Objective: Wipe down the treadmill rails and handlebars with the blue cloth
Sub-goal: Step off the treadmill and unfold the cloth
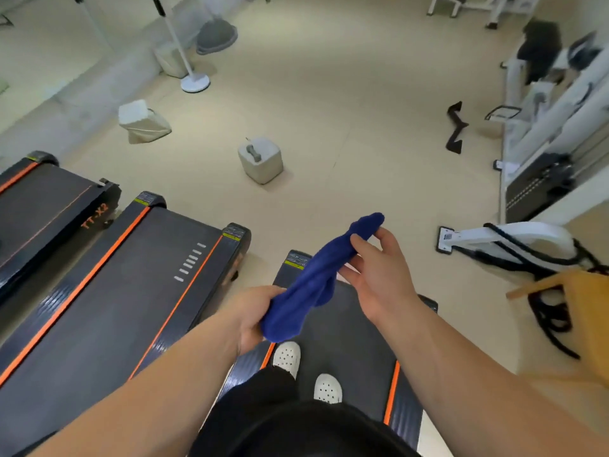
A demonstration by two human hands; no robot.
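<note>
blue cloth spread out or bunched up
Bunched: the blue cloth is a thick roll, the left hand gripping its lower end, the right hand pinching near its top.

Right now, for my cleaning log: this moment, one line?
left hand grips blue cloth | right hand pinches its upper end | cloth not touching treadmill

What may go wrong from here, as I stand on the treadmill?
Left hand and right hand both hold the cloth while the shoes stand on the belt: if it moves, no hand is free to steady you. The cloth is bunched into a roll, so it may wipe poorly.
</note>
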